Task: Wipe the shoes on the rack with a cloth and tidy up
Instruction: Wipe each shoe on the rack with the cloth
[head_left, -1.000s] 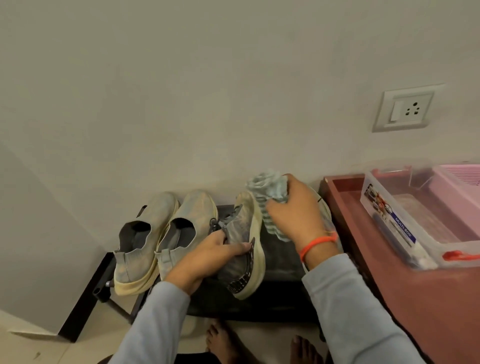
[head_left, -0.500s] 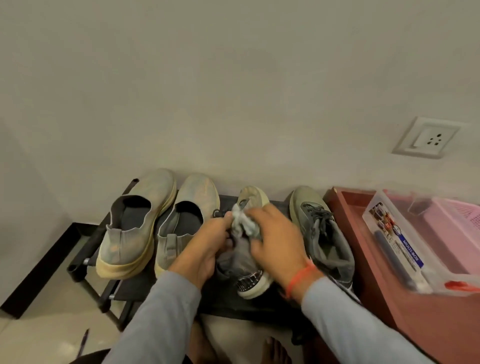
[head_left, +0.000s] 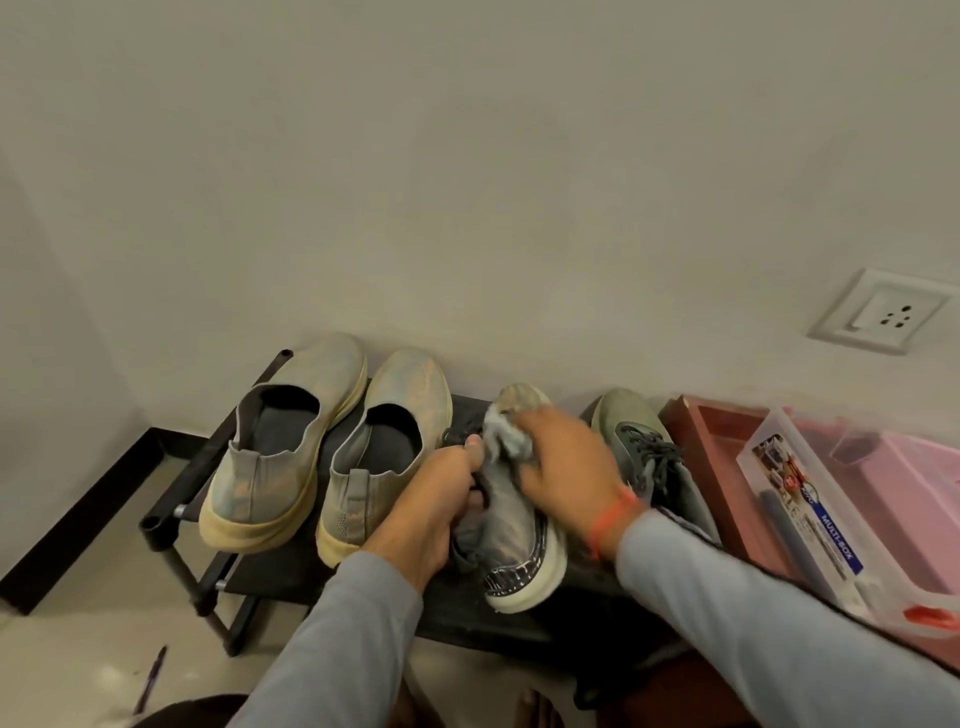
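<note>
At the lower left of the frame we see a pen (head_left: 153, 675) lying on the pale floor, just in front of the black shoe rack (head_left: 270, 577). On the left part of the rack's top shelf stand two beige slip-on shoes side by side, heels toward us: the left slip-on (head_left: 283, 441) and, just beside it, the right slip-on (head_left: 384, 447).

At the middle of the frame our left hand (head_left: 431, 506) grips a grey sneaker (head_left: 511, 540) by its near side, fingers curled round the upper, so the shoe is tilted on its edge with the white sole turned to the right. Our right hand (head_left: 566, 467) presses a bunched pale cloth (head_left: 506, 434) against the sneaker's upper toward the toe, fingers curled over the cloth. An orange band (head_left: 613, 519) sits on that wrist, and both arms wear grey sleeves.

Right of the hands, the second grey sneaker (head_left: 644, 457) rests on the rack with its dark laces up, toe toward the wall, partly hidden by our right forearm.

At the right edge stands a reddish-brown table (head_left: 711, 441) touching the rack's end. On it sits a clear plastic box (head_left: 810, 525) with a label reading "MULTI-BOX", and a pink tray (head_left: 914, 499) is within it. On the wall at the upper right is a white socket plate (head_left: 883, 312).
</note>
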